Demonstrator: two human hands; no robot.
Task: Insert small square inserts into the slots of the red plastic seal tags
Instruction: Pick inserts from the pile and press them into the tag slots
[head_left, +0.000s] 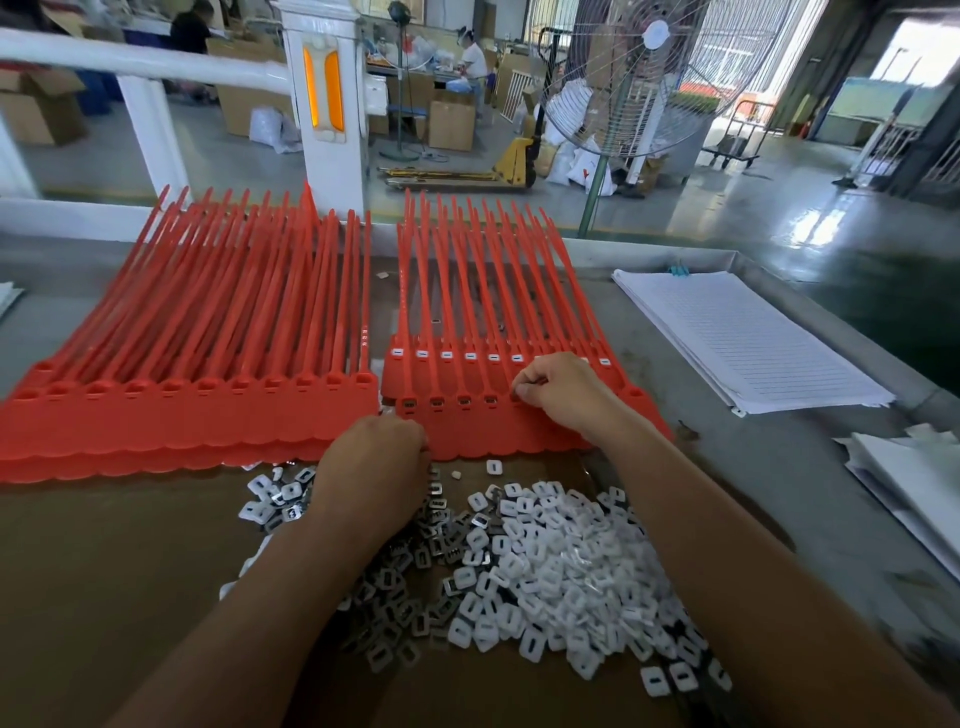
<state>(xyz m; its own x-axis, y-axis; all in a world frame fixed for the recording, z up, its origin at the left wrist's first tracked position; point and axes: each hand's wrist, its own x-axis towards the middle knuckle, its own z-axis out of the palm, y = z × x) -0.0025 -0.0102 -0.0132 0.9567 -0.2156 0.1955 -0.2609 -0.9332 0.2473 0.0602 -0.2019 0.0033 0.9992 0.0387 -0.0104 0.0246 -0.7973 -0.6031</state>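
Note:
Two fanned sets of red seal tags lie side by side on the table: the left set (197, 410) with empty slots, the right set (467, 374) with white inserts in its back row and several inserts in the front row. A heap of small white and metal square inserts (540, 566) lies in front. My right hand (561, 389) pinches at a front-row slot of the right set, apparently on an insert I cannot see clearly. My left hand (374, 462) is curled knuckles-up at the near edge of the right set, over the inserts; its contents are hidden.
Brown cardboard (130, 571) covers the near table. A stack of lined paper sheets (748, 338) lies at the right, more white sheets (914, 478) at the far right edge. Beyond the table stand a white post (327, 104), a large fan (660, 73) and a yellow pallet jack (514, 161).

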